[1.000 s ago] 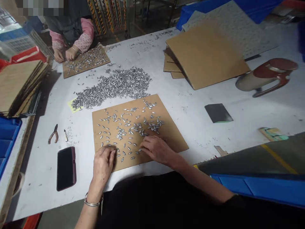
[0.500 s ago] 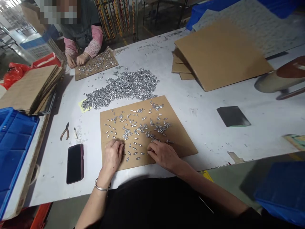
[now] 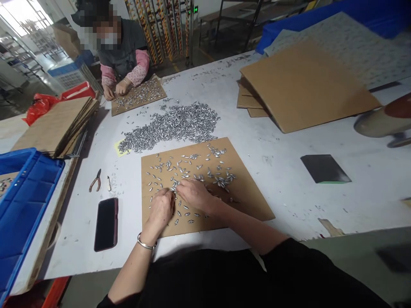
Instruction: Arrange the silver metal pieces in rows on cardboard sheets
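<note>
A brown cardboard sheet (image 3: 257,205) lies in front of me, with many small silver pointed pieces (image 3: 221,182) scattered and clustered on it. My left hand (image 3: 162,209) rests on the sheet's left part, fingers bent together at the fingertips; anything between them is too small to make out. Close beside it, my right hand (image 3: 194,194) reaches in from the right, its fingers closed at a cluster of silver pieces and whatever they pinch hidden. Beyond the sheet is a large heap of the same silver pieces (image 3: 189,122), partly over a yellow paper (image 3: 119,149).
Pliers (image 3: 95,181), a small white-handled tool (image 3: 109,184) and a phone (image 3: 106,224) lie left. A blue crate (image 3: 41,184) stands at the left edge. Cardboard sheets (image 3: 308,90) and a dark pad (image 3: 326,168) are right. Across the table, a person's hands (image 3: 122,87) work over another sheet.
My right hand has moved left and away from me, up beside my left hand. My left hand stays near the same part of the sheet. The whole view has shifted slightly.
</note>
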Demonstrator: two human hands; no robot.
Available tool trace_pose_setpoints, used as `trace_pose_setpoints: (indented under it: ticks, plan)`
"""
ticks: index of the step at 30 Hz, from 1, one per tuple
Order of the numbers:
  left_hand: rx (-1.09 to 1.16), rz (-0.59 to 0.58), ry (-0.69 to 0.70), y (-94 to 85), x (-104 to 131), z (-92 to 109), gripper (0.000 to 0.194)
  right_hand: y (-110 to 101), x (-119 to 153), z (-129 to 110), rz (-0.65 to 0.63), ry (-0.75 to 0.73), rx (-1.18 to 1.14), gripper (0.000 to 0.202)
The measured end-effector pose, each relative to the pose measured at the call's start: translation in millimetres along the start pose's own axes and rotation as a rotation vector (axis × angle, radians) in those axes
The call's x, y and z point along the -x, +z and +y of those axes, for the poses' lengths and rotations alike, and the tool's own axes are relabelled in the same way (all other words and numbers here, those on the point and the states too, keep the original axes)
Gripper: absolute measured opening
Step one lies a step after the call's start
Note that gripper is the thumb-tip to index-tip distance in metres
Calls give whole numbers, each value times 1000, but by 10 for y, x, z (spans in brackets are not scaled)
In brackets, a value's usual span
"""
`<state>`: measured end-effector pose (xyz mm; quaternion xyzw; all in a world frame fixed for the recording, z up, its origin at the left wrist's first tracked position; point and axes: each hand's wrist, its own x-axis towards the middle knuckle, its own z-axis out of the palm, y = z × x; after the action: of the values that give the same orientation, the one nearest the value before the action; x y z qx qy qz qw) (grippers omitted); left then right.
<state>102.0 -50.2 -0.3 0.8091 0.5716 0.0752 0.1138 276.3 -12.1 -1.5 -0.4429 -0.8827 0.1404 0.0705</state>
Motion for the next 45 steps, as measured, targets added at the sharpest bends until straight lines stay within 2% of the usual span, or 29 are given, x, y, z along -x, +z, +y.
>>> trace_pose_setpoints:
  ticks: [5,10,13,17,22,28,31,36,40,45]
  plan:
    - [122,1,3,-51,6,-78,26,55,-134,-32,-29,-86,44,26]
    - [239,213,-110,-191,20,-302,17,101,-82,31,-2,-74,86,27]
    - [213,243,-138,-259,27,-406,17,101,-22,37,-4,-82,81,24]
    - [196,220,-106,-248,-18,-415,18,58,-28,1,2,-101,87,18]
    - [197,121,-47,-120,-103,-318,19,81,-77,-14,-28,-119,72,20]
    - [103,30,-26,-15,-161,-194,17,130,72,8,31,-152,105,24]
    - [72,2,-12,-32,-177,-185,21,42,111,45,-32,-175,84,24]
    - [-5,-47,10,-119,-160,-246,21,-74,-38,76,-68,-29,79,25]
    - [-17,-83,-5,-159,-134,-276,18,11,-163,20,-70,-5,89,22]
    - [-116,-85,25,-147,-94,-246,22,92,-169,-58,-51,27,115,27]
